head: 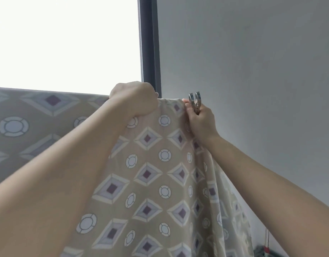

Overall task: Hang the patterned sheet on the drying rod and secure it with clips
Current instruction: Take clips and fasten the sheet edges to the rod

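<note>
The grey wall (252, 62) fills the right half of the view. A bright, overexposed window (63, 41) occupies the upper left, bounded on its right by a dark vertical frame (149, 43).

The patterned sheet (156, 175) hangs across the lower part of the view. It is beige, printed with diamonds that have dark purple centres and with pale ringed circles. Its top fold runs as a straight horizontal edge from the left border to the hands, at about mid-height. The rod beneath that fold is covered by fabric and cannot be seen. To the right of the left hand the sheet falls in loose vertical folds, gathered toward its right edge.

Both bare forearms reach up from the lower corners. The left hand (134, 101) is at the top fold, near the dark frame, with the fingers curled shut around a bunch of the fabric. The right hand (200, 119) is at the sheet's upper right corner. Its fingers are closed around a metal clip (194, 102), and the fingertips also touch the top edge of the fabric. The clip stands upright, its two silver prongs projecting above the hand, just right of the sheet's corner. Whether it bites the fabric cannot be determined.
</note>
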